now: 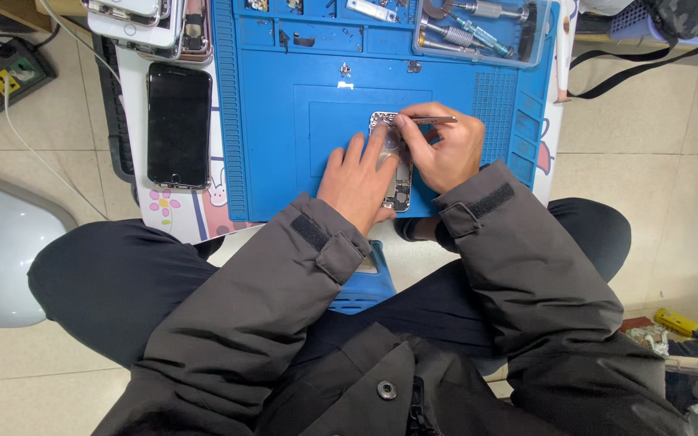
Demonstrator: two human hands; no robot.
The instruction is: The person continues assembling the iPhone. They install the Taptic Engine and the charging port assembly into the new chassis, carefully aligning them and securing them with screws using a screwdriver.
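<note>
1. fingers of the left hand (357,179) lie flat and a little spread, pressing down on the opened phone (398,179) to steady it.
2. right hand (444,145) has its fingers pinched together on a thin metal tool (434,119), whose tip meets the phone's upper end.
3. phone lies on the blue mat (284,161), near its front edge, just ahead of the person's lap; the hands hide much of it.
4. progress, as a judgement: the casing is already open with its insides bare, so work on the inner parts seems under way. whether any part has come out, i cannot tell.
5. small loose bits (346,71) sit on the mat further back, and a tool tray (478,32) stands at its far right corner.
6. dark intact phone (179,125) lies left of the mat, well apart.
</note>
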